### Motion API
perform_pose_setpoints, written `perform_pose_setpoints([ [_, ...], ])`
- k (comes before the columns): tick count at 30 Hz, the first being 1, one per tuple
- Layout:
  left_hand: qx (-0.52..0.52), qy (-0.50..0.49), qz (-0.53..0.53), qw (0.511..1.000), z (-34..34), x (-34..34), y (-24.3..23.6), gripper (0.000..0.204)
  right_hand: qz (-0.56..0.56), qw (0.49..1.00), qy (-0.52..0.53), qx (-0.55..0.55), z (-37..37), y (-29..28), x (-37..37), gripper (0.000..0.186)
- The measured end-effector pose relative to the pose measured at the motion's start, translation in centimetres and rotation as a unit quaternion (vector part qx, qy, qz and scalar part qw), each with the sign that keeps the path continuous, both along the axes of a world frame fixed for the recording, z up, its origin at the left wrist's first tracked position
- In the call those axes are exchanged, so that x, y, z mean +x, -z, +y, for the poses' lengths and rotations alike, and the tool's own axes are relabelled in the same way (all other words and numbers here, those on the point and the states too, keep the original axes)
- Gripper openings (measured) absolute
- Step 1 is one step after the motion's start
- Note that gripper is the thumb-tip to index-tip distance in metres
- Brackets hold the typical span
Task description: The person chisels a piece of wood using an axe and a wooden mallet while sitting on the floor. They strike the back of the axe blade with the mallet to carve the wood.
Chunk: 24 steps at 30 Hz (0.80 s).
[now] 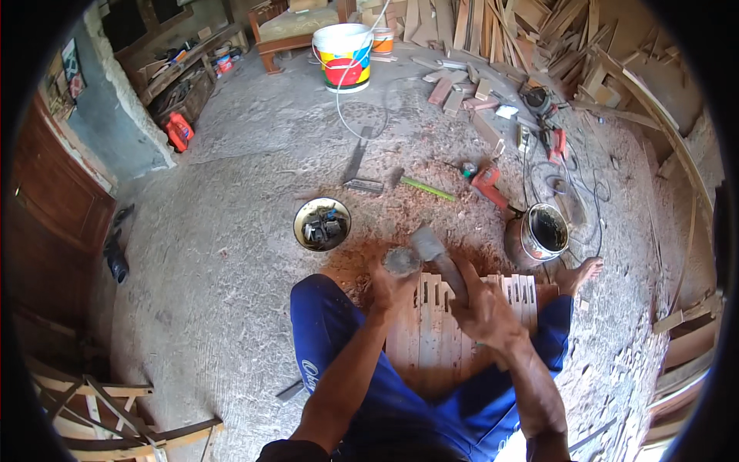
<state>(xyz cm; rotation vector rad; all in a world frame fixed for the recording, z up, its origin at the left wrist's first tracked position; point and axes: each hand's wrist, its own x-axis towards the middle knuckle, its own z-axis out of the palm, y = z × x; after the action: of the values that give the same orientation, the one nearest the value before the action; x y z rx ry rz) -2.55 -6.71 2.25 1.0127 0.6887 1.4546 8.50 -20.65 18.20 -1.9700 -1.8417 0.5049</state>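
Observation:
My right hand [486, 313] is wrapped round the wooden handle of a hammer [428, 243], whose blocky grey head points away from me. Close to its left, my left hand [390, 286] grips a roundish, flat-faced grey piece [402, 262]; its kind I cannot make out. The hammer head is beside this piece; whether they touch I cannot tell. Between my blue-trousered legs lies a row of wooden slats [408, 339], side by side, with narrow slots cut near their far ends. My right forearm and hand hide part of the row.
Ahead stand a bucket of small tools [322, 245] and a dark-filled pail [531, 245]. A red power drill [491, 187], a green-yellow strip [428, 189], cables [594, 189] and a red power tool [557, 145] lie beyond. A colourful bucket [344, 69] and piled wood offcuts [531, 38] are farther back.

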Motion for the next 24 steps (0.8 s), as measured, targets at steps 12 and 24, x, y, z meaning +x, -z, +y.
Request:
perform_pose_setpoints([
  [12, 0.078, -0.013, 0.226, 0.971, 5.9, 2.4, -1.7, 0.014, -0.020, 0.998, -0.058, 0.017, 7.2, 0.0, 4.1, 0.058],
  [24, -0.326, 0.219, 0.250, 0.885, 18.1, 4.8, 7.0, 0.016, 0.437, 0.854, 0.226, -0.170, -6.2, 8.6, 1.1, 0.068],
])
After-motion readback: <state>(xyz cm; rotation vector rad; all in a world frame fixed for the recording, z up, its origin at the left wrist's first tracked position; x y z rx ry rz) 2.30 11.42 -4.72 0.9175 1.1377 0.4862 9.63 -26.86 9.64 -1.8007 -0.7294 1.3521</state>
